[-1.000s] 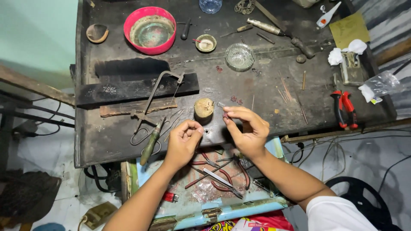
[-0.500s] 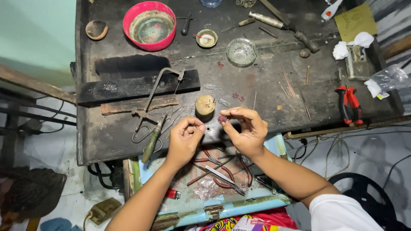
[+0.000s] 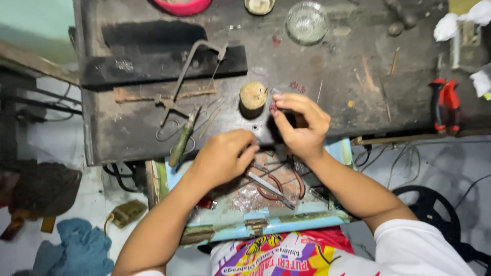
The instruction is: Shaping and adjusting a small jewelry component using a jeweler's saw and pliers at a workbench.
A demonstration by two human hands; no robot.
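Head view, and I start at the middle of the frame, where my right hand pinches a tiny reddish piece between thumb and forefinger, lifted just above the dark workbench. The piece is too small for me to say what it is; the fingertip hold looks suited to something that would slip from a fuller grasp. My left hand sits lower and to the left, fingers curled in tight near the bench edge. Whether it holds anything I cannot tell, as the fingers hide the palm side.

Just above the hands a short round wooden peg stands on the bench, close to the pinched piece, likely kept there as a handy support. Left of it lies a small frame saw, partly across a dark block, with a green-handled tool angled below it. At the right edge of the bench rest red-handled pliers, well apart from both hands. A clear glass dish sits at the top centre.

Below the bench, under my wrists, a light blue drawer is pulled out, probably to catch scraps; metal tweezers and red-handled tools lie jumbled in it.
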